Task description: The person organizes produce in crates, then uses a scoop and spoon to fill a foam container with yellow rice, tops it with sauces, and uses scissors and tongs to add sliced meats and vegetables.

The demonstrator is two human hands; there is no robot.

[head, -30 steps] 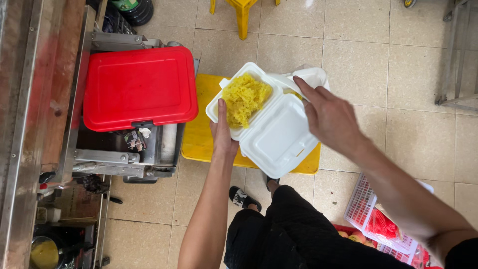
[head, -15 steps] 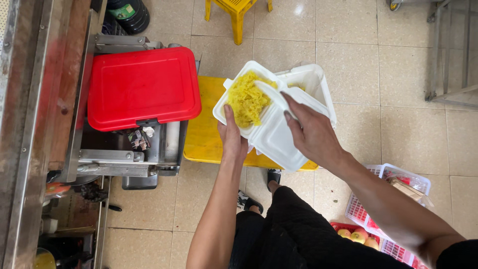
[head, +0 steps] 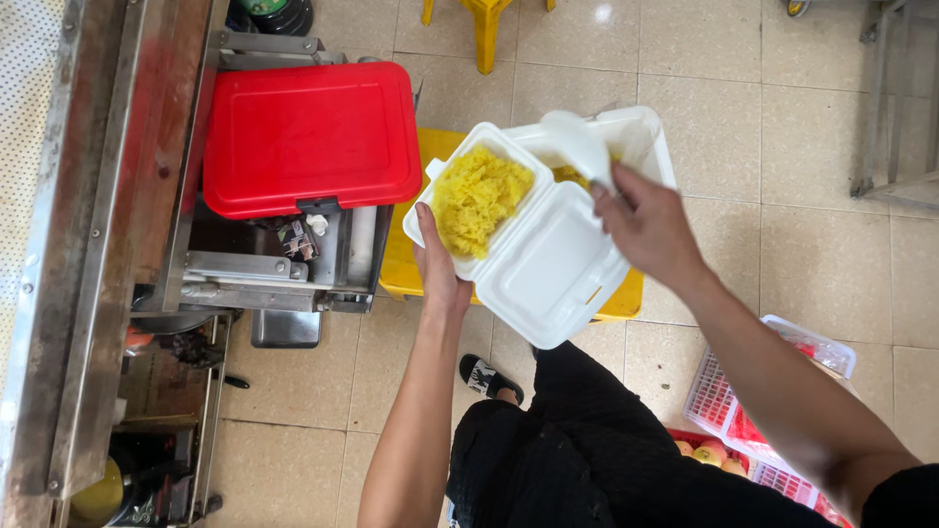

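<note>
Head view, left to right: a steel counter [head: 88,244] runs down the left edge, with a red lidded bin [head: 311,137] beside it above the tiled floor [head: 812,254]. The left hand [head: 437,269] cups the open white foam clamshell box [head: 548,264] from below — fingers wrapped on its near edge, yellow rice [head: 479,198] filling the left half. The right hand [head: 648,223] holds a white plastic spoon [head: 579,145], fingers pinched on its handle — its bowl over a white tub [head: 641,137] behind the box.
</note>
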